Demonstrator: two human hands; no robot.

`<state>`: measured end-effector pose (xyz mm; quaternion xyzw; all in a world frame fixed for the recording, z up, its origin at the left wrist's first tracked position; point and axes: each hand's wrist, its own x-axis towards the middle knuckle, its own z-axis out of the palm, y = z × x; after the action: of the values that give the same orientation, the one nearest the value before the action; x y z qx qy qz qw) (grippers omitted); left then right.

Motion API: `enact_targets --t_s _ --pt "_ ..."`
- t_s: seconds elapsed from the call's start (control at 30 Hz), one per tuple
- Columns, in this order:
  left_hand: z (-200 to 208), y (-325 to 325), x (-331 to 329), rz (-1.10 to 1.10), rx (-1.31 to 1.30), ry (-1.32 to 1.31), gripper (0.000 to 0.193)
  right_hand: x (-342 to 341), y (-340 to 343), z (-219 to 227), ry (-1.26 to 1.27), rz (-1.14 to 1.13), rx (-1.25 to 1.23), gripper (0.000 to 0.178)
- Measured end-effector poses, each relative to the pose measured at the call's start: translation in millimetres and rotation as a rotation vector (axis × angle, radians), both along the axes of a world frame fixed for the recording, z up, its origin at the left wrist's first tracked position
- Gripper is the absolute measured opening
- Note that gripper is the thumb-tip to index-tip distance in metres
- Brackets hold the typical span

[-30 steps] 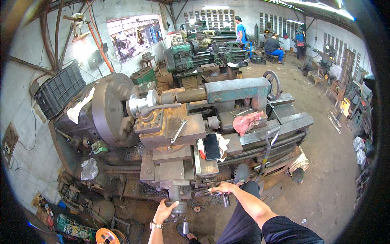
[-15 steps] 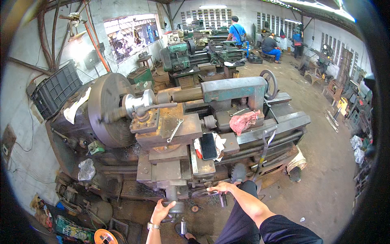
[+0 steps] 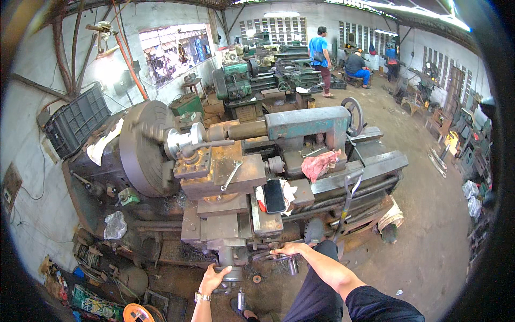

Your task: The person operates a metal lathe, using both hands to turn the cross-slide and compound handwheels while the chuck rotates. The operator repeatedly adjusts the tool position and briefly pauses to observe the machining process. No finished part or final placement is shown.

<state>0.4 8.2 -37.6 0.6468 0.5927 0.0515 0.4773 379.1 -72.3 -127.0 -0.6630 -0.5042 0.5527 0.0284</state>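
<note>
on the lathe (image 3: 251, 173), the phone (image 3: 275, 196) lies between the wrench (image 3: 231, 176), left, and the rag (image 3: 319, 165), right.

Stained white walls (image 3: 27, 115) surround the room. On the left, a barred window (image 3: 174, 53) glows with daylight, a small table (image 3: 193, 85) near it. Slotted vents (image 3: 292, 26) pierce the far wall below a strip light (image 3: 281, 14). A brown, scuffed floor (image 3: 424, 225) spreads across the right, reaching back to a low bench (image 3: 351, 79).
</note>
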Motion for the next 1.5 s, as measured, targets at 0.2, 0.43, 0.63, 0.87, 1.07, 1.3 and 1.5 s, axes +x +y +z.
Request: enact_targets --t_s 0.2,0.43,0.63,0.87,1.07,1.3,1.5 --pt "5.6 -2.7 0.7 0.003 0.038 0.026 0.117 -38.4 43.3 -3.6 -0.147 0.033 -0.172 0.110" --pt "11.4 -4.5 2.5 0.018 -0.002 0.034 0.115 -42.7 39.8 2.2 -0.229 -0.110 -0.294 0.112" --pt "9.6 -4.2 1.4 0.016 -0.006 0.014 0.114 -45.3 29.9 26.0 -0.298 -0.116 -0.182 0.104" --pt "13.8 -6.9 2.9 0.030 -0.024 -0.016 0.110 -46.5 19.9 43.2 -0.302 -0.132 -0.086 0.095" --pt "20.4 -9.0 4.8 0.031 0.032 0.042 0.107 -46.4 16.4 56.5 -0.295 -0.139 -0.129 0.091" --pt "17.7 -7.8 3.9 0.030 0.015 -0.001 0.105 -39.2 20.9 13.4 -0.346 -0.107 -0.071 0.091" --pt "10.4 -4.9 3.1 0.008 0.059 0.032 0.106 -31.3 24.2 6.2 -0.243 -0.067 -0.174 0.112"
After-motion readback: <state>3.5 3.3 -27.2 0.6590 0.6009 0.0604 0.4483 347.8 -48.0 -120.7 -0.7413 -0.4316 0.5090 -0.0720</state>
